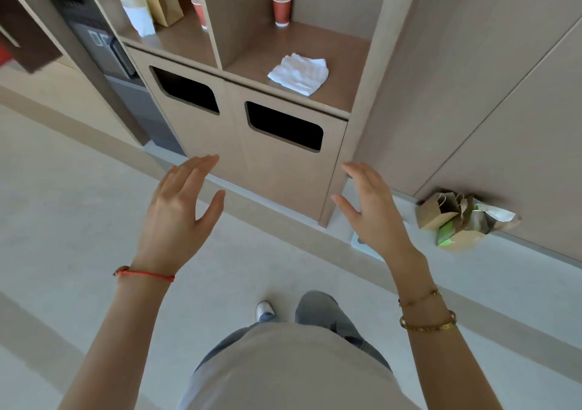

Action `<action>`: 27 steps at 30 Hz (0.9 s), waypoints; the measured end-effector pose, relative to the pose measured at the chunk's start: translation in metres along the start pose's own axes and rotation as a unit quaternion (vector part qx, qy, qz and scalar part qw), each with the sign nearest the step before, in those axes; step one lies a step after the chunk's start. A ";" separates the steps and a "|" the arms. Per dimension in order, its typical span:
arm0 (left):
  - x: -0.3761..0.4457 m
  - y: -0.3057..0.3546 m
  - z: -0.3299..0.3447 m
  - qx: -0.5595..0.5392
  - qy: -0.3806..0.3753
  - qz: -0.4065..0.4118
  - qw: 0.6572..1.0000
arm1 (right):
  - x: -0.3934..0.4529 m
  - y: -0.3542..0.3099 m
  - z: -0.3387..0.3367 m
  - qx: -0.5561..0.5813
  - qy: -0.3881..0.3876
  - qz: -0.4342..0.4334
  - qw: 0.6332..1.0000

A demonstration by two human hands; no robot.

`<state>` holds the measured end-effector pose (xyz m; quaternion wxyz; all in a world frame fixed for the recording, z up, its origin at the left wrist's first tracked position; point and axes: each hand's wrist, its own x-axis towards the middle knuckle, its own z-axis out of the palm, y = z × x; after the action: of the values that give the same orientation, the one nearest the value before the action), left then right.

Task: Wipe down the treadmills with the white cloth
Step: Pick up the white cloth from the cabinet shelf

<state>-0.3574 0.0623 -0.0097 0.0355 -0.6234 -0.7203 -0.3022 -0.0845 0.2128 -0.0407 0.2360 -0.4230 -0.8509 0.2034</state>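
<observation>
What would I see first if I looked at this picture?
Two open hands, the left hand and right hand, reach forward holding nothing. Above them a crumpled white cloth lies on a wooden shelf, with a red paper cup standing behind it.

open shelf (pixel 333 63) around white cloth (pixel 298 74), red cup (pixel 282 9) behind

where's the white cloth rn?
Head view, upper right of centre: the white cloth lies on the cabinet shelf above the right bin opening, untouched.
</observation>
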 end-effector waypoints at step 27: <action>0.350 -0.201 0.110 -0.058 -0.037 0.072 0.995 | 0.343 0.037 0.087 -0.035 0.056 0.075 0.995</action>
<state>-0.5835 0.4139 -0.0276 -0.0055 -0.6851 -0.6558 -0.3170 -0.2932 0.5012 -0.0519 0.2519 -0.5047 -0.8087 0.1668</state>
